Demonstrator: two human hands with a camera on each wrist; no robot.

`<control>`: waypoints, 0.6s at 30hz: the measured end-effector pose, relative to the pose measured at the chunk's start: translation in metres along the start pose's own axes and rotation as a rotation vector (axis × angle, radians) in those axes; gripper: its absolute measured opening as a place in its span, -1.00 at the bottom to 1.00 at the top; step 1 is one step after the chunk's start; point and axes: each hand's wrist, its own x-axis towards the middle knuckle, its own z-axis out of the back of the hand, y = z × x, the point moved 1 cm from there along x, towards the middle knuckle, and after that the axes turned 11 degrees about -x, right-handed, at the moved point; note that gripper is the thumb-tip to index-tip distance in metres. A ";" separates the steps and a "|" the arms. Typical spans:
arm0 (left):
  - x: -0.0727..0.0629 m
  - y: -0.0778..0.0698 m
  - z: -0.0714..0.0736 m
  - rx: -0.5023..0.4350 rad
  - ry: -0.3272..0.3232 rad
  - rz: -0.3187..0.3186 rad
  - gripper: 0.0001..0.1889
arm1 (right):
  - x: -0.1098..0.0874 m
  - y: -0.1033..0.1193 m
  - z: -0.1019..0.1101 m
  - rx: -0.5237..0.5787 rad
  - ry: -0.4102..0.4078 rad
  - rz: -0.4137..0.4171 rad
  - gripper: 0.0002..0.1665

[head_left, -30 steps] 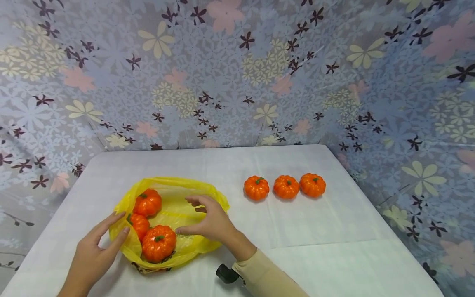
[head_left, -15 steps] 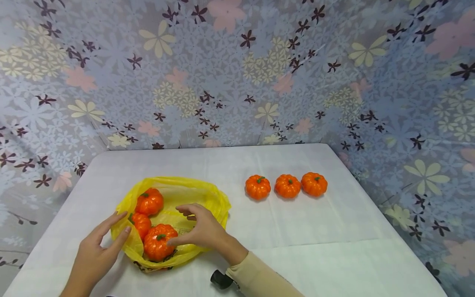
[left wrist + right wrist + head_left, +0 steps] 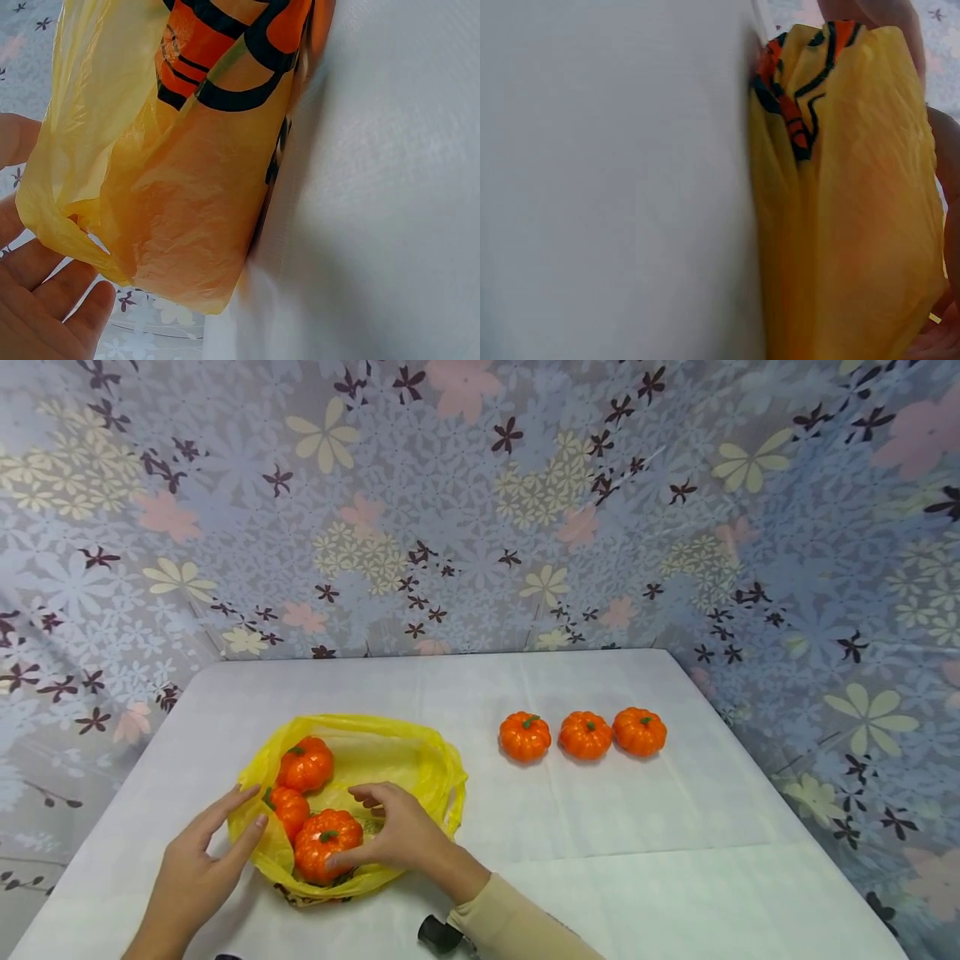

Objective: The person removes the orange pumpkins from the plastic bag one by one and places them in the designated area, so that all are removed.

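Note:
A yellow plastic bag (image 3: 408, 745) lies with its mouth spread wide, holding three small glossy orange pumpkins: a front one (image 3: 328, 837), a middle one (image 3: 291, 812) and a back one (image 3: 306, 766). At the bag's left rim, my left hand (image 3: 187, 872) has its fingers and thumb spread, tips against the plastic. The left wrist view shows its fingers (image 3: 45, 292) loosely extended beside the bag (image 3: 187, 202). My right hand (image 3: 405, 835) reaches over the front right rim, thumb overlapping the front pumpkin, fingers bent and apart from the thumb. In the right wrist view, the bag (image 3: 870, 195) hides most of it.
Three more orange pumpkins, left (image 3: 524, 737), middle (image 3: 585, 735) and right (image 3: 640, 732), stand in a row to the right of the bag. White cloth (image 3: 637, 910) covers the table. A floral curtain (image 3: 465, 510) hangs behind. Something black (image 3: 438, 935) sits at my right wrist.
My right hand has moved left and nearer, from the bag's right part to the front pumpkin. My left hand stays at the left rim. The view has shifted slightly.

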 end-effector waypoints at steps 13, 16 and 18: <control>0.001 -0.001 -0.001 -0.018 0.004 -0.011 -0.45 | 0.002 -0.004 -0.009 -0.135 0.013 -0.046 0.07; 0.001 -0.001 0.000 -0.022 0.001 -0.016 -0.45 | 0.002 -0.002 -0.010 -0.153 0.024 -0.034 0.08; 0.001 -0.001 -0.001 -0.024 0.001 -0.016 -0.45 | 0.002 0.000 -0.011 -0.155 0.027 -0.035 0.07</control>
